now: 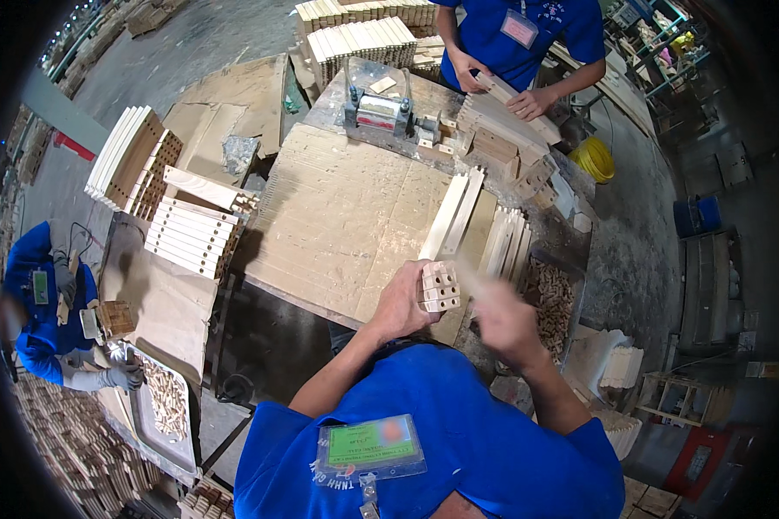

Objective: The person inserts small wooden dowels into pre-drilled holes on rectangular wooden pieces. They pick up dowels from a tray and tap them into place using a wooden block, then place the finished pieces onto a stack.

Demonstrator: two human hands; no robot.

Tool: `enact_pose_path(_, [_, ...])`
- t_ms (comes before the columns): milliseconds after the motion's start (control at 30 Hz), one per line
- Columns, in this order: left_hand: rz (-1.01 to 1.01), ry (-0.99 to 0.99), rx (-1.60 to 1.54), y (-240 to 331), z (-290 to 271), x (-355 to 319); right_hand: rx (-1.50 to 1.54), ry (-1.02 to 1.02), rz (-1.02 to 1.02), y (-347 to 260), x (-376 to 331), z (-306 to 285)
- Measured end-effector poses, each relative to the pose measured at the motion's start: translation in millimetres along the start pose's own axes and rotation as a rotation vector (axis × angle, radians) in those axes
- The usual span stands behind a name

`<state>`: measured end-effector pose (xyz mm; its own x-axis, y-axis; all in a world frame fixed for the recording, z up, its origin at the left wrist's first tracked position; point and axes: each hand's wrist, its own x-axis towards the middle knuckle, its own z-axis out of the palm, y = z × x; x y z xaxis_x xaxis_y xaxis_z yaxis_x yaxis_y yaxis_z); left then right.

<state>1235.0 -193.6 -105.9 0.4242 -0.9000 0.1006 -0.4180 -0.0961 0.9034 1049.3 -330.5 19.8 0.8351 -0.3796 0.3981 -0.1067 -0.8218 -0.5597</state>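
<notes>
My left hand point(400, 303) is closed around a bundle of pale wooden strips point(441, 287), whose drilled ends face me. Two long strips point(452, 212) reach away from beside it over the cardboard. My right hand point(504, 318) is smeared by motion just right of the bundle. Its fingers look closed on a pale, blurred, stick-like thing point(471, 275) that I cannot make out. More strips point(504, 244) lie side by side to the right. Beyond them is a bin of small wooden dowels point(549, 298).
A cardboard sheet point(329, 216) covers the table, with a metal roller device point(379, 112) at its far edge. Across the table a co-worker point(528, 52) handles wooden pieces. Drilled slats point(192, 235) are stacked at left, near another worker point(48, 294) and a dowel tray point(166, 402).
</notes>
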Motion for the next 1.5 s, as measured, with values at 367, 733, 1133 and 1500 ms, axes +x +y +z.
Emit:
enact_pose_path(367, [-0.16, -0.009, -0.238, 9, -8, 0, -0.043, -0.35, 0.405, 9, -12, 14])
enact_pose_path(733, [-0.023, -0.013, -0.147, 5, -11, 4, 0.845, -0.132, 0.704, 26, 42, 65])
enact_pose_path(1133, [-0.206, 0.465, -0.381, -40, 26, -22, 0.827, 0.375, 0.528, 41, 69, 139])
enact_pose_path(1500, [-0.125, 0.178, -0.496, -15, 17, -6, -0.261, 0.358, 0.771, 167, -109, 71])
